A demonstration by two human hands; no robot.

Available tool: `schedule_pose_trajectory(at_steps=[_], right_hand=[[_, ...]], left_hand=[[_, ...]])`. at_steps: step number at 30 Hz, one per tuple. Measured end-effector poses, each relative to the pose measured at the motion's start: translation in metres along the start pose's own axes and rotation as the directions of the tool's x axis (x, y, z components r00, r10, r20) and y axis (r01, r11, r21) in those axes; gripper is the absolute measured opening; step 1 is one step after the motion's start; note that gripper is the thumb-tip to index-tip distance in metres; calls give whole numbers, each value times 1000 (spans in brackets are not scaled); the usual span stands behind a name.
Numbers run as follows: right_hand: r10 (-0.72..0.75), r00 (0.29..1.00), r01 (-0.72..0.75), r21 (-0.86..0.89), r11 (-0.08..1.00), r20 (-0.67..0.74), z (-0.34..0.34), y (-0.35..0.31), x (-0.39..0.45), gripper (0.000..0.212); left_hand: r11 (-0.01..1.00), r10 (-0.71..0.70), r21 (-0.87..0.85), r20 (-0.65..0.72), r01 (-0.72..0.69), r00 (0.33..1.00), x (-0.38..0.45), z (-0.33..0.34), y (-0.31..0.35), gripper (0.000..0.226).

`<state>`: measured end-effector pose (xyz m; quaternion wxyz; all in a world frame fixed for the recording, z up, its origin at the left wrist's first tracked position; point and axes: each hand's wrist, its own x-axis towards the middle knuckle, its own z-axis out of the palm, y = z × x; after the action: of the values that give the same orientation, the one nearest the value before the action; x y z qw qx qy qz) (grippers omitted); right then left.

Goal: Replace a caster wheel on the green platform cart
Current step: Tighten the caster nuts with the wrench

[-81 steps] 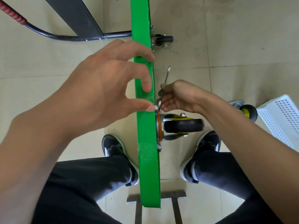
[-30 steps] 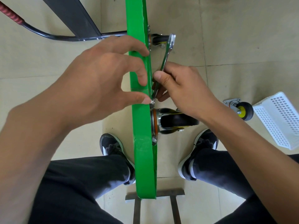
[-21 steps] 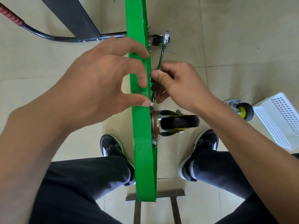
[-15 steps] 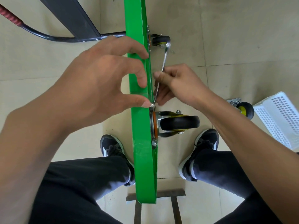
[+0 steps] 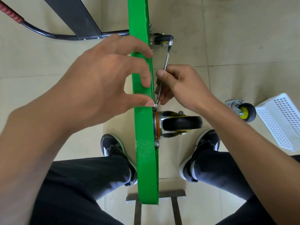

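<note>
Head view: you are standing the green cart [image 5: 144, 127] on edge down the middle of the frame, its caster [image 5: 178, 125] sticking out to the right at centre. Your left hand [image 5: 103, 83] is curling over the cart's edge, thumb tip pressing on the bolt [image 5: 154, 105]. Your right hand [image 5: 181, 85] is gripping a wrench [image 5: 165, 62], its lower end sitting at that bolt. A loose caster [image 5: 243, 109] is lying at the right, beside a white basket [image 5: 280, 120].

A tiled floor [image 5: 243, 38] carries a loose caster [image 5: 243, 110] just beside a white basket [image 5: 282, 122].
</note>
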<state>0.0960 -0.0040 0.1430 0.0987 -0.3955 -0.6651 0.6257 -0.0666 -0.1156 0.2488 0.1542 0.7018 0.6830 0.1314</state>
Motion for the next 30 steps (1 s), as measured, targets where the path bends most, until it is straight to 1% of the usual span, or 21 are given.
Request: schedule_pose_trajectory(at_steps=[6, 10, 17, 21, 26, 28, 30], right_hand=[[-17, 999, 17, 8, 1000, -33, 1, 3, -3, 35], [25, 999, -22, 71, 997, -45, 3, 6, 2, 32], [74, 997, -75, 121, 990, 10, 6, 7, 8, 32], [109, 993, -113, 172, 979, 34, 5, 7, 10, 39], [205, 976, -215, 253, 943, 68, 6, 5, 15, 34], [277, 957, -289, 281, 915, 84, 6, 7, 18, 33], [366, 923, -385, 309, 870, 119, 7, 11, 21, 33]], left_hand=[[1000, 7, 9, 4, -7, 1000, 0, -1, 0, 32], [1000, 6, 16, 8, -6, 1000, 1, 0, 0, 33], [1000, 7, 26, 14, -8, 1000, 2, -2, 1, 34], [999, 8, 31, 19, -8, 1000, 3, -2, 2, 35], [999, -1, 32, 21, 0, 1000, 2, -3, 2, 35], [999, -1, 34, 20, 0, 1000, 2, -3, 2, 35], [999, 1, 36, 21, -2, 1000, 2, -2, 3, 34]])
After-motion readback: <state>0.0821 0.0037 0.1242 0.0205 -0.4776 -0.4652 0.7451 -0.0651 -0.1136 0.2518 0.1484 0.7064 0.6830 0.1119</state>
